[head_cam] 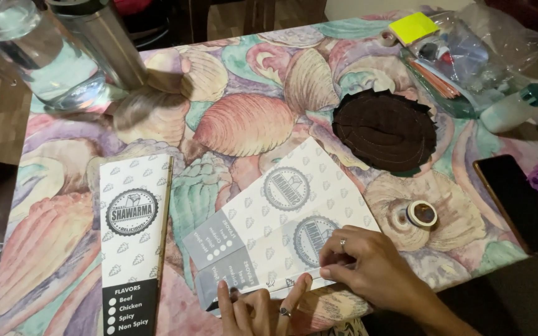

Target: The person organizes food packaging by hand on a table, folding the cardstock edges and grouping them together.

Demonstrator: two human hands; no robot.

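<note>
A clear glass jug (29, 53) holding water stands at the far left corner of the surface (231, 124), just beside a metal flask (104, 37). At the far right a clear plastic bag (468, 59) holds pencils and small craft items, with a yellow pad of sticky notes (413, 27) resting on its edge and a white bottle with a teal cap (515, 107) lying beside it. The surface is covered by a cloth printed with large seashells; wooden flooring shows beyond it. Near the front edge lies a flattened white paper bag (281, 218), with the left hand (256, 308) pressing flat on its near corner, fingers spread, and the right hand (368, 264) pinching its lower edge with fingers together. A second, narrow paper sleeve (133, 230) lies apart to the left. A stack of dark brown felt pieces (384, 130), a tape roll (421, 213) and a dark phone (518, 202) sit to the right
</note>
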